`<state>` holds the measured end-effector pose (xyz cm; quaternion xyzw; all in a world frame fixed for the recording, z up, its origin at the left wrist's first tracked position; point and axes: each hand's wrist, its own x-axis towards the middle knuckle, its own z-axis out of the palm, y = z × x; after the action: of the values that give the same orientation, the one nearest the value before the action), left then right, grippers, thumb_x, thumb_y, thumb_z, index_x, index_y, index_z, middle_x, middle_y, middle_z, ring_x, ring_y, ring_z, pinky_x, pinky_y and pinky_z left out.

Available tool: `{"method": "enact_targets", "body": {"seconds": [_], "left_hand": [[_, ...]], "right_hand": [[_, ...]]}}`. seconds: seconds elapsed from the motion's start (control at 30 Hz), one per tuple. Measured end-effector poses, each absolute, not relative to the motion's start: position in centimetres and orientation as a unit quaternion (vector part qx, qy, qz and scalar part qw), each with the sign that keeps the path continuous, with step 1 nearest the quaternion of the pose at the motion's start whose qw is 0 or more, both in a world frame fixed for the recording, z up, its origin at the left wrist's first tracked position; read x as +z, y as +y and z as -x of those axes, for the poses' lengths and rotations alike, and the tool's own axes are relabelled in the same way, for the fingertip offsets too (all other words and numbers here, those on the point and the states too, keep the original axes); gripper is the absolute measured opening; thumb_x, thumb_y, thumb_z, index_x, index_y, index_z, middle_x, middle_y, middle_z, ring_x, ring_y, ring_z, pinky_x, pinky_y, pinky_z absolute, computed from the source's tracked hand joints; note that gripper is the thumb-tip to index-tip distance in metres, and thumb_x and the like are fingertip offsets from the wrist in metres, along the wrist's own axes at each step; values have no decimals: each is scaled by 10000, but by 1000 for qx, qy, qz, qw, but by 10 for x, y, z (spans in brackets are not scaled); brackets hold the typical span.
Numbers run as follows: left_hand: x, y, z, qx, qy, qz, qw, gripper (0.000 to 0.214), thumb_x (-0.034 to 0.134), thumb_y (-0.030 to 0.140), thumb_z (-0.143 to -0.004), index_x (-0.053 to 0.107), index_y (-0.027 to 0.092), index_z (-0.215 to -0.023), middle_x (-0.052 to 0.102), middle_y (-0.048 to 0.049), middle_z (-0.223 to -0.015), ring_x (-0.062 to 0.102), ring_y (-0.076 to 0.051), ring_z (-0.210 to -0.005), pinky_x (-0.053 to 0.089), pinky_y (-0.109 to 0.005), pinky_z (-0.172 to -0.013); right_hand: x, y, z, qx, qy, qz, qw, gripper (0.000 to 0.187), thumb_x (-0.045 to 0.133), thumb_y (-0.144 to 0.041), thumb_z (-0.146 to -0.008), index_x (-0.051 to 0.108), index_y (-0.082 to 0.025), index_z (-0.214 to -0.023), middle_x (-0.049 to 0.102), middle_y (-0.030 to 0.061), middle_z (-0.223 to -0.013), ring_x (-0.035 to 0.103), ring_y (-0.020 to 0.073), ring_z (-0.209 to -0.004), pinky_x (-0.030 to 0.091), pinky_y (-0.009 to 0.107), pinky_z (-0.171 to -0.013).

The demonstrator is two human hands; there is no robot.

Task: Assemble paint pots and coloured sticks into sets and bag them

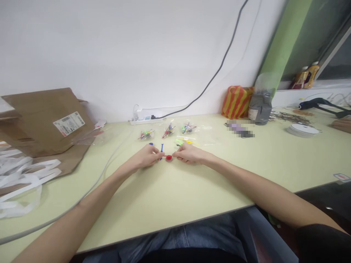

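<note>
Both my hands rest on the pale yellow-green table (170, 197), fingertips meeting at a small toy piece. My left hand (146, 157) is pinched on a thin blue stick (161, 148) that stands between the fingers. My right hand (189, 154) is pinched beside a small red round piece (169, 157) lying between the two hands. Just behind the hands lie three small clear bags of coloured plastic parts (168, 130) and a few loose yellow and green parts (183, 140).
Brown cardboard (44, 120) and white strips (24, 175) lie at the left. A white power strip (145, 116) with a black cable sits by the wall. An orange striped bag (237, 101) and a grey pouch (260, 106) stand at the right. Another person's hand (342, 124) shows at far right.
</note>
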<state>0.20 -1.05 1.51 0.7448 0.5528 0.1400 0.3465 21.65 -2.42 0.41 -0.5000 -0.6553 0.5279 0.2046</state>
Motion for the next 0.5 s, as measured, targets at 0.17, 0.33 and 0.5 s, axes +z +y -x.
{"method": "enact_targets", "body": {"seconds": [0.17,0.33,0.5], "left_hand": [[12,-8,-1,122,538,-765,332,507,694,624,-720,511,182,-552,450,23,-438,324,-87,-397,247,-228,-415],[7,-4,2,119,525,-780,320,486,675,624,-739,543,182,-585,475,19,-450,352,-97,-395,273,-231,-420],[9,-10,3,131,498,-794,324,459,618,597,-809,549,180,-631,477,20,-462,357,-99,-403,285,-230,-431]], "right_hand": [[2,-21,-216,497,-685,500,186,393,591,-299,-840,329,-208,-561,291,-87,-481,224,45,-427,171,209,-412],[-6,-23,-213,324,-781,496,197,451,597,-417,-864,385,-194,-534,320,-55,-502,305,81,-494,207,250,-484],[-15,-30,-207,153,-828,477,253,155,605,-318,-907,615,-183,-833,608,-3,-723,474,112,-634,266,236,-582]]}}
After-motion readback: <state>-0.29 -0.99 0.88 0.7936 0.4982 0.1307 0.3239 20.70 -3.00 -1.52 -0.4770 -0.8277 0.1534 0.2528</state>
